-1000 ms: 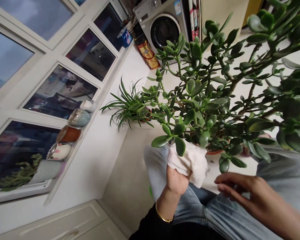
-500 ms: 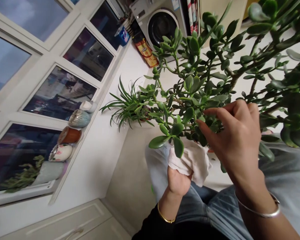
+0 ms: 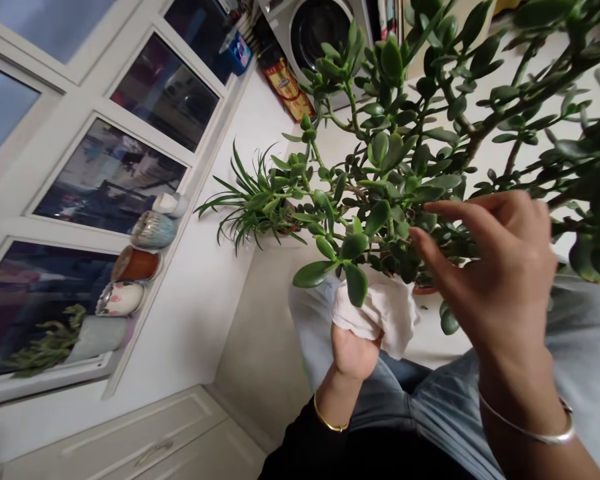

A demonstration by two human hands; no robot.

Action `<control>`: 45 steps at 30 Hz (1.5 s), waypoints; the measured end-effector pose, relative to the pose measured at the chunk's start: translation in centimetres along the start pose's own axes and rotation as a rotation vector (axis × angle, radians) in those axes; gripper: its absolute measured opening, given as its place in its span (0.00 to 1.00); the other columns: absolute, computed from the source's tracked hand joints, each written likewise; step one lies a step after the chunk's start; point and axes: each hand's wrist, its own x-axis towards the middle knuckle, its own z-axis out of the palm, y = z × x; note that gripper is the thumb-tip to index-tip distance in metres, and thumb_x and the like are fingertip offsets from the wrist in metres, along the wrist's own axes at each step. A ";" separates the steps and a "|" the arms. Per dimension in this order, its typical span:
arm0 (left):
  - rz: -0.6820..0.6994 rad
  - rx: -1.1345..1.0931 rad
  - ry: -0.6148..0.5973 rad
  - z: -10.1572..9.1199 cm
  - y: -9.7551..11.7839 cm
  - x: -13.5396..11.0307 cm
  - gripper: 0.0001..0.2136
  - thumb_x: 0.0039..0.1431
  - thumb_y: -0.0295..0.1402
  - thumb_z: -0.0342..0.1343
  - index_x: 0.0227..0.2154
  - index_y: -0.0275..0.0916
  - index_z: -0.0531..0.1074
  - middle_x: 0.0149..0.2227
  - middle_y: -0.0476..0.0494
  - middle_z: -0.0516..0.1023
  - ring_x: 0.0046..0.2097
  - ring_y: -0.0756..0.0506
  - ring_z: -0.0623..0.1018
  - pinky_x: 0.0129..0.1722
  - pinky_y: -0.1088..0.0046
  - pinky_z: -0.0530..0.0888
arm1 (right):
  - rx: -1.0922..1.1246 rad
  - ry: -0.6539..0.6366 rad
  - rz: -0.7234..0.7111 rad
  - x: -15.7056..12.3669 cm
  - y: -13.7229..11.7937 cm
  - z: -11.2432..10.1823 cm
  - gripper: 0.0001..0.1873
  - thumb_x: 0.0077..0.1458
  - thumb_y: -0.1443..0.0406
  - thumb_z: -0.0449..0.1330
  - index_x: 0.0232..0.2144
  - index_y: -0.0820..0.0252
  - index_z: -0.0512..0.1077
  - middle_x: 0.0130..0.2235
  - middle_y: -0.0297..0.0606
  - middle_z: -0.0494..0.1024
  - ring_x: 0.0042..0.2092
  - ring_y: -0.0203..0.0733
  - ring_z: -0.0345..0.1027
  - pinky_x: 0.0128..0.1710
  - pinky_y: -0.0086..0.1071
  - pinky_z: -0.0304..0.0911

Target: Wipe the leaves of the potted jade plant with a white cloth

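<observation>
Held in the left hand (image 3: 355, 355), a white cloth (image 3: 387, 311) droops, crumpled.

Head-worn camera faces forward and down. Jade plant (image 3: 443, 181) lies at close range; window frame (image 3: 73, 107) appears tilted.

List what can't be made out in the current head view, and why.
All in the head view:
Left hand: its fingers, hidden by the crumpled white cloth.
Reddish-brown round pot: mostly hidden by the large, thick-leaved green plant.
Right hand: whether it touches the plant; the overlap leaves depth unclear.
Grey washing machine with round dark door: its top, cut off by the upper edge.
Rectangular red-and-yellow package: its lettering, too small and blurred.
</observation>
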 end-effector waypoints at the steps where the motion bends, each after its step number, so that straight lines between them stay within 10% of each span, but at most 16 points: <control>1: 0.002 0.001 -0.004 0.2 0.0 0.0 0.19 0.71 0.43 0.48 0.51 0.41 0.79 0.46 0.39 0.85 0.58 0.38 0.80 0.61 0.55 0.75 | -0.001 0.013 0.007 -0.1 0.2 -0.4 0.12 0.65 0.57 0.61 0.50 0.44 0.77 0.44 0.46 0.73 0.50 0.60 0.67 0.49 0.55 0.66; 23: -0.010 -0.069 0.031 -0.1 -0.1 -1.4 0.22 0.73 0.38 0.39 0.46 0.43 0.81 0.48 0.40 0.85 0.58 0.39 0.81 0.59 0.60 0.77 | 0.031 -0.050 0.053 1.0 2.3 6.0 0.19 0.62 0.51 0.63 0.47 0.58 0.77 0.48 0.46 0.74 0.52 0.55 0.69 0.55 0.56 0.68; 33: 0.037 -0.037 -0.039 -1.4 -0.4 -1.1 0.23 0.71 0.45 0.41 0.49 0.43 0.80 0.42 0.42 0.85 0.55 0.40 0.82 0.61 0.59 0.75 | 0.011 -0.038 0.221 2.2 0.9 6.1 0.07 0.58 0.60 0.64 0.32 0.57 0.78 0.31 0.41 0.79 0.36 0.49 0.74 0.42 0.46 0.71; 45: 0.135 0.056 -0.120 -1.4 -0.6 -0.6 0.20 0.69 0.46 0.46 0.38 0.44 0.81 0.38 0.45 0.85 0.43 0.44 0.84 0.55 0.62 0.78 | 0.113 -0.104 0.270 3.0 1.8 6.0 0.09 0.59 0.57 0.65 0.33 0.55 0.76 0.34 0.44 0.82 0.39 0.51 0.77 0.39 0.43 0.74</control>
